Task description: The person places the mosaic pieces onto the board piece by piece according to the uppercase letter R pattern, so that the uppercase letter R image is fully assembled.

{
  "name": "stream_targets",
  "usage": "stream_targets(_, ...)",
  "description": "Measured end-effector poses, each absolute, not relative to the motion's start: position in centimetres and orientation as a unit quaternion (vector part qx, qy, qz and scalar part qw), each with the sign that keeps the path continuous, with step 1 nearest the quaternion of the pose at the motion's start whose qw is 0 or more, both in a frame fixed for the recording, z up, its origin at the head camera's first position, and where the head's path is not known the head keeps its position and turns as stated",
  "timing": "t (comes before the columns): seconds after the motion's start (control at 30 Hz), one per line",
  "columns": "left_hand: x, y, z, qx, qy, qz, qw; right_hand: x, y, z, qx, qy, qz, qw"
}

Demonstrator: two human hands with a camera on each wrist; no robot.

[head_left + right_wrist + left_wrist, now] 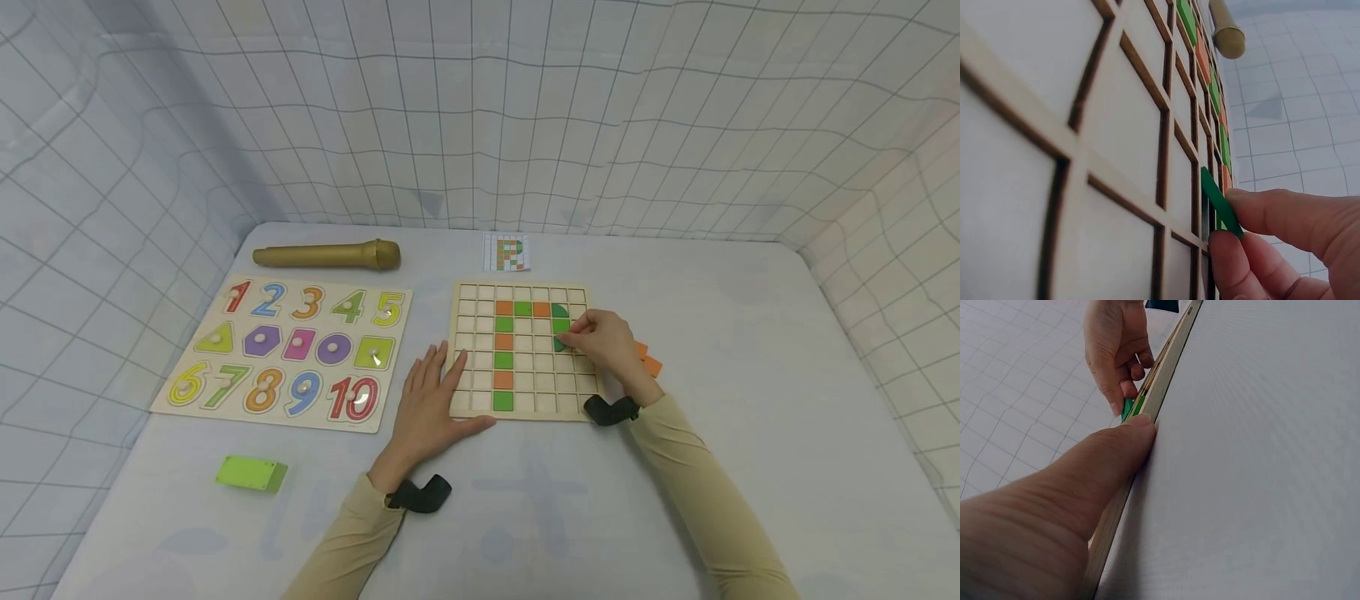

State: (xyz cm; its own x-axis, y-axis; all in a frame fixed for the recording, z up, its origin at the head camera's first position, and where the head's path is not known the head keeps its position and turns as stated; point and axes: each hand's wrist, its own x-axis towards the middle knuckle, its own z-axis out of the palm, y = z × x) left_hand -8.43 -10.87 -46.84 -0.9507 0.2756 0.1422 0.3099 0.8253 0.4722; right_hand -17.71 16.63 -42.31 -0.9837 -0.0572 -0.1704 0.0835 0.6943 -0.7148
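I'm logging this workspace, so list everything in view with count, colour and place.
grid board: one, pale wood, mid-table
orange tiles: four, orange, in grid board
green square tiles: five, green, in grid board
curved tile: one, dark green, grid board's upper right
pinched tile: one, dark green, in right hand
loose tiles: at least two, orange, right of grid board
pattern card: one, multicoloured, beyond grid board
number puzzle: one, multicoloured, left
microphone: one, gold, far left
block: one, lime green, near left
table: one, white, underneath
gridded backdrop: white, around table
wrist devices: two, black, one per wrist
sleeves: two, tan, forearms
left hand: one, bare, grid board's near-left corner
right hand: one, bare, over grid board's right side
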Motion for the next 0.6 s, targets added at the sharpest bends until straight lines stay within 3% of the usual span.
stream_targets(0.6, -8.47, -10.84, -46.65, -0.153, -0.954, -0.254, 0.031, -17.62, 16.57, -41.96, -0.002, 0.917, -0.388, 0.096)
